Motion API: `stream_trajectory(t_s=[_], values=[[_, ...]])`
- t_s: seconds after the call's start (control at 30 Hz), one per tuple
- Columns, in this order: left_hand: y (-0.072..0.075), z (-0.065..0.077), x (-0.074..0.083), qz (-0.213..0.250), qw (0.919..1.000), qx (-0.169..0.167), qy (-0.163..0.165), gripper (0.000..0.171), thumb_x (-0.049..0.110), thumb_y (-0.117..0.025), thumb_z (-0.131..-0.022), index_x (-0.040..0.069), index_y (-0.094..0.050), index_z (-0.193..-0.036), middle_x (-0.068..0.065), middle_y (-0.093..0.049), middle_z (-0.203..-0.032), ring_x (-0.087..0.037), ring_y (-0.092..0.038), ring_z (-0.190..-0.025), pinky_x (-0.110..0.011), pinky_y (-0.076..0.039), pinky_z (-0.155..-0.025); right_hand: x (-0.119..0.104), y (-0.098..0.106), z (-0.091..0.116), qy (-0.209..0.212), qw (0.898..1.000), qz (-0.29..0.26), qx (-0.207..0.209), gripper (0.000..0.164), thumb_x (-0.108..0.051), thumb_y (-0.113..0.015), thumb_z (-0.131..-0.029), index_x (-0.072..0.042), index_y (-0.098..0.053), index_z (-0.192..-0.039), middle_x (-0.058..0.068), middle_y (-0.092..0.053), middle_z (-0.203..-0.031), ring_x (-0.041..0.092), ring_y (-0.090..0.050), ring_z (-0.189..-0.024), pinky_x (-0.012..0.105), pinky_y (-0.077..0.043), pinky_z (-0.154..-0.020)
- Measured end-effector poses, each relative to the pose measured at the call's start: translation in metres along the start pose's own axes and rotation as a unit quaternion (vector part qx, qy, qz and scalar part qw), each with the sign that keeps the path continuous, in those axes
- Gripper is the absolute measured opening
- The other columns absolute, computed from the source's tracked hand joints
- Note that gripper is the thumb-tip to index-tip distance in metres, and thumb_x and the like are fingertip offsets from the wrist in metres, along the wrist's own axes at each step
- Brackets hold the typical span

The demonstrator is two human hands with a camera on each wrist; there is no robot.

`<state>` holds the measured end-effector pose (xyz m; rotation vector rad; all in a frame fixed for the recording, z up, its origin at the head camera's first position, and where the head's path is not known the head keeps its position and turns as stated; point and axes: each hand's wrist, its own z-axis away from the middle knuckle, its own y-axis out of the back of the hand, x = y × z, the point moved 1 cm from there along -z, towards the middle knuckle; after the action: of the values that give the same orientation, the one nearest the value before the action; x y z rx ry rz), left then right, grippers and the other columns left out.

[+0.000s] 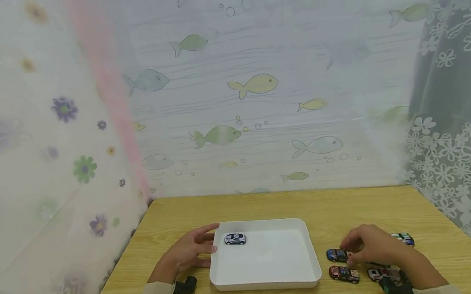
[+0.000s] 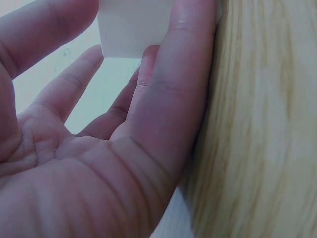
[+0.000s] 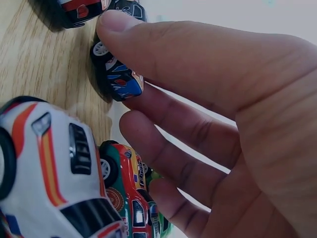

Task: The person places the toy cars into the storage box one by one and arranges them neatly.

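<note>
A white tray (image 1: 267, 286) lies on the wooden table, with a white-and-dark toy car (image 1: 235, 239) near its back left corner. My left hand (image 1: 186, 252) rests against the tray's left side, its fingers extended along the wall and the thumb at the rim. To the right of the tray, my right hand (image 1: 374, 246) pinches a blue-and-black toy car (image 3: 123, 82) between thumb and index finger. That car appears to be at table level. The other fingers of this hand are loosely bent and hold nothing.
Around my right hand stand a red toy car (image 1: 344, 274), a white one with orange stripes (image 3: 64, 158), a red-and-green one (image 3: 130, 183) and a white-and-green one (image 1: 405, 238). Fish-patterned curtain (image 1: 254, 117) hangs behind the table (image 1: 330, 204).
</note>
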<state>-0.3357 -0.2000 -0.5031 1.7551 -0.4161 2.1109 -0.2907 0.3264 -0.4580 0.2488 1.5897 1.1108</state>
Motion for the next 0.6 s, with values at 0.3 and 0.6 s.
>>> stream_trajectory(t_s=[0.3,0.6], values=[[-0.0002,0.0,0.0006,-0.003,1.0,0.0,0.0,0.079,0.009,-0.074,-0.095,0.022,-0.036,-0.162,-0.025,-0.037,-0.162,-0.033,-0.06,-0.129,-0.055,-0.061,-0.09,0.001,-0.001,-0.0005,-0.005,1.0,-0.005,-0.003,0.03,-0.026,-0.088,-0.082,-0.012,-0.079,-0.108,0.003,-0.076,-0.106,0.011,-0.071,-0.089,0.025,-0.059,-0.072],[-0.0017,0.0021,0.0022,-0.003,1.0,0.001,0.0,0.079,0.008,-0.074,-0.095,0.021,-0.036,-0.163,-0.027,-0.036,-0.161,-0.033,-0.06,-0.128,-0.055,-0.061,-0.09,0.0013,-0.0012,-0.0007,0.002,1.0,-0.005,-0.004,0.026,-0.024,-0.087,-0.083,-0.014,-0.08,-0.106,0.002,-0.075,-0.105,0.009,-0.07,-0.086,0.026,-0.058,-0.069]])
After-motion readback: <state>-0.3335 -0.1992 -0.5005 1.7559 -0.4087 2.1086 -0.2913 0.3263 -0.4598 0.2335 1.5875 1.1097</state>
